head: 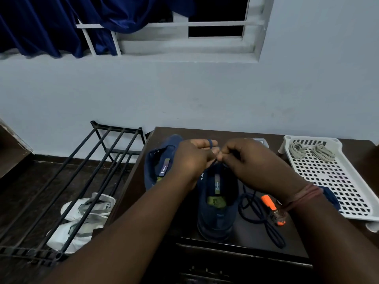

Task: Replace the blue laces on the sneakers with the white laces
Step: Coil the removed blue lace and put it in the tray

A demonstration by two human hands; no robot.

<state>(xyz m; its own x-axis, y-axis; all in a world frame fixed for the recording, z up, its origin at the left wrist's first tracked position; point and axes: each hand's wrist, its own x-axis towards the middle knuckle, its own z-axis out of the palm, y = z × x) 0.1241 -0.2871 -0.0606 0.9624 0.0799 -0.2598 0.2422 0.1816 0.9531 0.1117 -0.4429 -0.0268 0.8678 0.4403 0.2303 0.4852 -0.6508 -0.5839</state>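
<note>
Two navy sneakers stand on a dark table [256,238]: one sneaker [217,203] in the middle, the other sneaker [162,160] behind it to the left, partly hidden by my left arm. Above the middle sneaker's tongue my left hand [194,156] has a blue lace [211,143] looped round its straight fingers. My right hand [252,162] pinches that lace close to the left fingertips. A loose blue lace [260,214] lies coiled on the table to the right. Two bundles of white laces [311,151] lie in a white tray [336,181].
An orange and clear lighter [273,210] lies beside the loose lace. A black metal shoe rack [67,181] stands left of the table, with white shoes [82,218] under it. A wall and a window with blue curtains are behind.
</note>
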